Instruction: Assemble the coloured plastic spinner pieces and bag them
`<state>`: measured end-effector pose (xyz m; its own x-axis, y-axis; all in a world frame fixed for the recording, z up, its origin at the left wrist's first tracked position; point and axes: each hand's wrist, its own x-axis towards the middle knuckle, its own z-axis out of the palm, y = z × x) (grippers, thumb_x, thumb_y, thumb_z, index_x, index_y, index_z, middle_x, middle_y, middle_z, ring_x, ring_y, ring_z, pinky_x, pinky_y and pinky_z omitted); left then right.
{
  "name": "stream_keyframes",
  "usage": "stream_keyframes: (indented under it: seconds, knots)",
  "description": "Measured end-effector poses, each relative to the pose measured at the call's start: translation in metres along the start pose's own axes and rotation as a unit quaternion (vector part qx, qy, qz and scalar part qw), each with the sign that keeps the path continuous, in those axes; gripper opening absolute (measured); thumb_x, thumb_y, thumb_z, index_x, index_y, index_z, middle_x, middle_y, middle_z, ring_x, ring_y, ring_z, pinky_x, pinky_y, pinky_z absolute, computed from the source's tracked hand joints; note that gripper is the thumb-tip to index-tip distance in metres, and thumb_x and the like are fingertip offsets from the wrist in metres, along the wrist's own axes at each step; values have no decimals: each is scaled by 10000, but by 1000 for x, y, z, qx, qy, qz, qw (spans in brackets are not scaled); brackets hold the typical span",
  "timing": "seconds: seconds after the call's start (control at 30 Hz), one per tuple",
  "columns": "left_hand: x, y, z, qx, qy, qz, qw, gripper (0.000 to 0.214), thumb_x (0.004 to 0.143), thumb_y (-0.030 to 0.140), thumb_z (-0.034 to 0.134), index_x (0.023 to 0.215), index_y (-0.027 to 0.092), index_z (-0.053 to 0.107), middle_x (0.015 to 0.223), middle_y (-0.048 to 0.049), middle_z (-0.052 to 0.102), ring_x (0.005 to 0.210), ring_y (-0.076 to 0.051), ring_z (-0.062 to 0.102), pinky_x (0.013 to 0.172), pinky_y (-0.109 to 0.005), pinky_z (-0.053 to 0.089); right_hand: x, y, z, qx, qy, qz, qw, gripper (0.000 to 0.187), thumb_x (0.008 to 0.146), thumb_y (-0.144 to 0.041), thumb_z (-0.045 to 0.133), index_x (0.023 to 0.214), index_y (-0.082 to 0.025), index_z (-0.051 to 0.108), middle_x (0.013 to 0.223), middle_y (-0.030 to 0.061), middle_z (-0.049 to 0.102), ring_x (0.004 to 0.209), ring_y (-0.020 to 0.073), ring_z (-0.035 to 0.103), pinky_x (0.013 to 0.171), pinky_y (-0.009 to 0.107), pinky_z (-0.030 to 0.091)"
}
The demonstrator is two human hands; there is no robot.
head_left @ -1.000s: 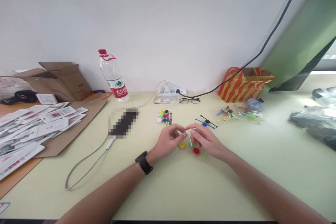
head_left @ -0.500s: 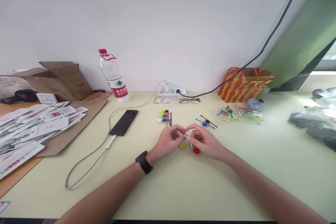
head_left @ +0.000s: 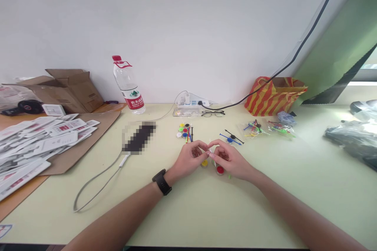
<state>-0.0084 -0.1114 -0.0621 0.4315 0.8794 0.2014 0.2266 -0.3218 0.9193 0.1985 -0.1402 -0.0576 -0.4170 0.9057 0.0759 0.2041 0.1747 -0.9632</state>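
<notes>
L hand (head_left: 188, 159) & R hand (head_left: 235, 160) meet fingertip to fingertip over the counter (head_left: 182, 211), w/ a small white piece (head_left: 210, 150) between them. Fingers of both hands look pinched on it, thumb vs. index each side; the tips hide most of it, so its long axis & which hand bears more of the grip = can't tell. Piece is at the tips, i.e. to the R of the L fingers & to the L of the R fingers; neither hand clearly nearer. Yellow disc (head_left: 204, 163) is just beside the L thumb, near side; red disc (head_left: 220, 170) is by the R hand's lower edge, w/ a green bit (head_left: 230, 176) poking out below the R palm. Beyond the hands: a group of small coloured discs (head_left: 184, 130) w/ thin sticks (head_left: 190, 135) next to it on the R, plus a blue arrow stick (head_left: 235, 141) & a black arrow stick (head_left: 238, 139), each w/ a disc on. Containers: two clear bags farther R, one (head_left: 255, 127) w/ mixed-colour sticks, the other (head_left: 281, 128) w/ green & other bits; flat clear case (head_left: 186, 112) near the wall, tiny coloured bits at its L end; striped paper bag (head_left: 272, 98), mouth up, contents n/a.
</notes>
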Motion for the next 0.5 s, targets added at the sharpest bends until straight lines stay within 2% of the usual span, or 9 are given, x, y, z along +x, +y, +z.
stream_keyframes:
  seconds: [0.17, 0.3, 0.5]
  knots:
    - [-1, 1, 1, 18, -17, 3, 1000, 191, 910, 319, 668, 1000, 158, 716, 816, -42, 715, 615, -119, 590, 566, -230, 452, -1, 1, 1, -19, -1, -5, 1000, 297, 999, -522, 569, 1150, -266, 554, 679, -65, 547, 549, 144, 587, 536, 273, 478]
    - [-4, 1, 3, 61, -40, 31, 997, 145, 910, 264, 637, 985, 168, 717, 734, -8, 667, 624, -124, 562, 584, -235, 439, -1, 2, 1, -38, -10, -9, 999, 226, 1003, -471, 580, 1051, -255, 533, 666, -57, 576, 551, 143, 565, 541, 270, 445]
    - [-7, 4, 3, 114, -65, 87, 988, 90, 907, 220, 622, 934, 188, 702, 825, -8, 674, 692, -129, 528, 653, -250, 437, -1, 1, 0, -49, -21, -1, 999, 257, 1006, -467, 571, 911, -243, 487, 663, -35, 603, 552, 144, 551, 512, 261, 404]
